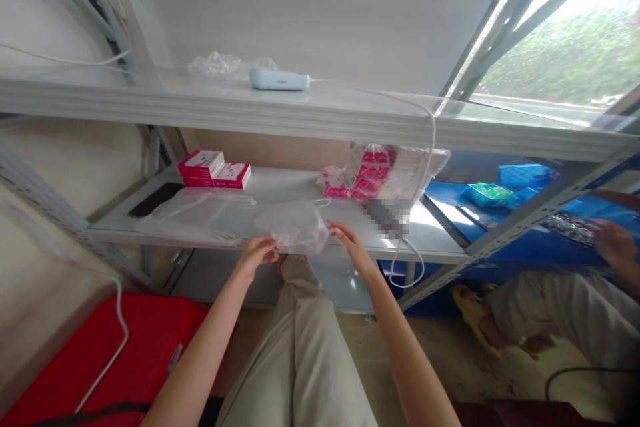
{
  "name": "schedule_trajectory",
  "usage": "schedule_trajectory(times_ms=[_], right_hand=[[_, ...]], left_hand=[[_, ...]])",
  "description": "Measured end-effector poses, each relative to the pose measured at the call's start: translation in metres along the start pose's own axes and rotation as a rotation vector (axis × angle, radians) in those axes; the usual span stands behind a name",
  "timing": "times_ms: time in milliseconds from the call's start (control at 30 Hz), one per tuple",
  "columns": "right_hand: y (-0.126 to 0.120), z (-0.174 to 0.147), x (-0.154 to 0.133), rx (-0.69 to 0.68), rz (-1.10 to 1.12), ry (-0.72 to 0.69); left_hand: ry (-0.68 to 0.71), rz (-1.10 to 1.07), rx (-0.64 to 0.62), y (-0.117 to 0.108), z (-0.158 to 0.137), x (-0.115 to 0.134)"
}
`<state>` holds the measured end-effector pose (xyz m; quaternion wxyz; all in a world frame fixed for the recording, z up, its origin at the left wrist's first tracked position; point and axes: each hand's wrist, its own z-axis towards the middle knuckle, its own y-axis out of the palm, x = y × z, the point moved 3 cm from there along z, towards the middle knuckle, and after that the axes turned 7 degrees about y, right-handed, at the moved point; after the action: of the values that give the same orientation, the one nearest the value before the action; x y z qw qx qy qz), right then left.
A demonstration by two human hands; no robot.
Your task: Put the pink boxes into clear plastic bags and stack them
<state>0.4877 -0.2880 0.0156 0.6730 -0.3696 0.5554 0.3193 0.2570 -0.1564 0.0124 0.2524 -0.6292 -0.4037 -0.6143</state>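
Note:
A clear plastic bag (294, 225) lies at the front edge of the middle shelf, between my two hands. My left hand (257, 255) is closed at the bag's lower left corner, its fingers curled against the plastic. On the other side, my right hand (350, 245) is open, with fingers stretched toward the bag's right edge; whether they touch it I cannot tell. Another flat clear plastic bag (200, 213) rests to the left, partly over a dark flat object (156, 200).
Pink-and-white boxes (203, 170) stand at the shelf's back left. Plastic-wrapped pink packs (373, 172) and a looping white cable (423, 267) are right. A pale blue device (280, 80) sits above. A red case (150, 333) is low left. A co-worker's hand (615, 243) works at right.

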Motion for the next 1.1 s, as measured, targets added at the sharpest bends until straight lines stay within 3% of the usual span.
schedule_trajectory(times_ms=[200, 400, 700, 900, 1100], right_hand=[[0.034, -0.006, 0.02, -0.231, 0.033, 0.101], [0.043, -0.012, 0.02, -0.078, 0.028, 0.097], [0.007, -0.026, 0.012, -0.027, 0.151, 0.079], [-0.009, -0.026, 0.01, -0.027, 0.051, 0.088], [-0.045, -0.035, 0.024, -0.004, -0.021, 0.038]], left_hand=[[-0.061, -0.053, 0.011, 0.009, -0.013, -0.017], [-0.066, -0.072, 0.125, 0.004, -0.013, -0.024], [-0.058, -0.113, 0.194, -0.023, -0.022, -0.036], [-0.107, -0.262, 0.071, -0.015, -0.021, -0.05], [-0.102, -0.123, 0.151, -0.033, -0.025, -0.061]])
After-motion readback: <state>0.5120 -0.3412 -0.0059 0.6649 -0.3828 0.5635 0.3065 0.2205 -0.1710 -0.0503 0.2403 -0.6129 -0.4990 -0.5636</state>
